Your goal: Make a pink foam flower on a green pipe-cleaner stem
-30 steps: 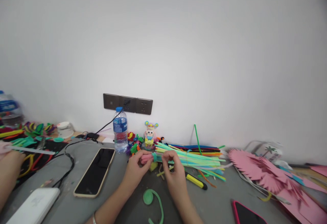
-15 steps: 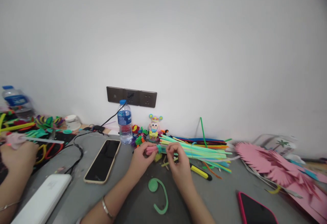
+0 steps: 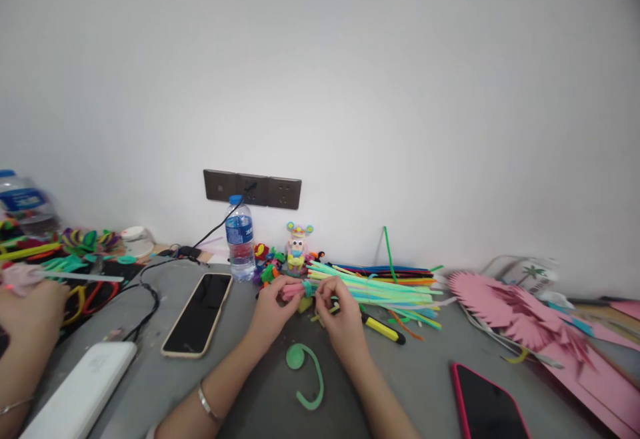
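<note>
My left hand (image 3: 274, 305) grips a small pink bundle of bent pipe cleaners (image 3: 293, 290), with a teal band (image 3: 308, 287) wound round its right end. Close to that band, the thumb and fingers of my right hand (image 3: 336, 302) are pinched together; what they hold, if anything, is too small to make out. On the table below my hands lies a green pipe cleaner (image 3: 318, 379) with a coiled disc at one end and a hooked tail. Behind my right hand a loose bundle of pastel pipe cleaners (image 3: 385, 292) is spread.
A black phone (image 3: 199, 315), water bottle (image 3: 240, 242) and small figurine (image 3: 297, 252) stand or lie left and behind. A yellow cutter (image 3: 384, 328), pink-framed phone (image 3: 490, 402) and pink cut paper (image 3: 510, 312) lie right. Another person's hand (image 3: 33, 319) works at far left beside a white power bank (image 3: 83, 389).
My right hand has come slightly closer to the teal band. The whole view has shifted a little, so things appear further left. My left hand keeps its hold on the pink bundle.
</note>
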The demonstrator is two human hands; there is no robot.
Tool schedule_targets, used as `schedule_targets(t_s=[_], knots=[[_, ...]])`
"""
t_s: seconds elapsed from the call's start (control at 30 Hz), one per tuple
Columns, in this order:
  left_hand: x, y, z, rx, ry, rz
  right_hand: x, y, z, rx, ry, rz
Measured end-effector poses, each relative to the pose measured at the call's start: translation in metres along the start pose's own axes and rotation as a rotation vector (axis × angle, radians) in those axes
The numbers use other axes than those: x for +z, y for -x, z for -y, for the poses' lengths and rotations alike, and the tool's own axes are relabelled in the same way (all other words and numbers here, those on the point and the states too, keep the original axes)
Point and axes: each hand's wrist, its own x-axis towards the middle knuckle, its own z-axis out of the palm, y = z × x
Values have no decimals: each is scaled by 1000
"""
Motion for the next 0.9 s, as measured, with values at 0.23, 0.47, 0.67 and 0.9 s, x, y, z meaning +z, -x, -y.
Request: schedule_targets(t_s=[0.23,0.47,0.67,0.9], knots=[[0,-2,1,30,-29,12,2,1,-3,21,29,10],[-2,-2,4,40,-51,-3,1,-2,-1,65,74,-21],[-1,-1,2,45,-62,-13,0,-1,-2,75,42,-12],[-1,-1,-3,63,-70,-29,1,2,-3,128,34,-22]])
